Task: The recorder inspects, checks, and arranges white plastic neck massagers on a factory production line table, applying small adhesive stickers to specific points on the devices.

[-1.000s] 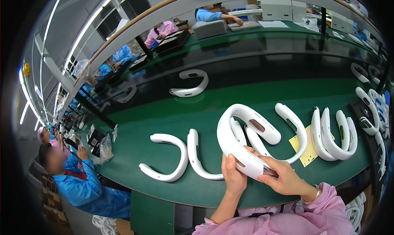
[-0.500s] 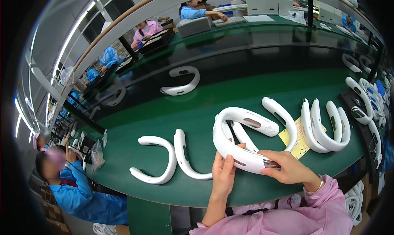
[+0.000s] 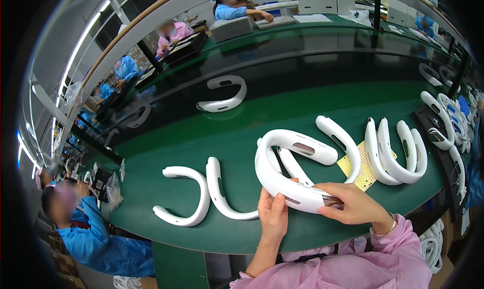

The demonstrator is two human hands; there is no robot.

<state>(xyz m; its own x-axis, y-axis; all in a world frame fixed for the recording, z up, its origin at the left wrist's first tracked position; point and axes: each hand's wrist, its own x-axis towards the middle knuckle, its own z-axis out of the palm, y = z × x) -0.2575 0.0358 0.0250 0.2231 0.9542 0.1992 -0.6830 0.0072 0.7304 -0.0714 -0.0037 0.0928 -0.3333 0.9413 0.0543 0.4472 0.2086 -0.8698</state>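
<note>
Little had shifted since half a second before: both hands kept hold of the same white U-shaped neckband housing (image 3: 290, 168), which sat slightly lower and more central in the frame.

It was held just above the near edge of the green conveyor belt (image 3: 302, 107), lower centre of the frame, its open ends pointing right. Left hand (image 3: 273, 216) clasped the lower arm from beneath, thumb pressed on the shell; right hand (image 3: 353, 206) pinched that arm's end, fingers closed over its dark slot. Beside it on the belt lay two more white housings (image 3: 201, 193) at lower left, a nested group of housings (image 3: 396, 150) at right, and a yellow perforated sheet (image 3: 360, 165) beneath them. One lone housing (image 3: 222, 95) lay farther up, centre. Seated workers in blue (image 3: 96, 233) and pink filled the left edge.
</note>
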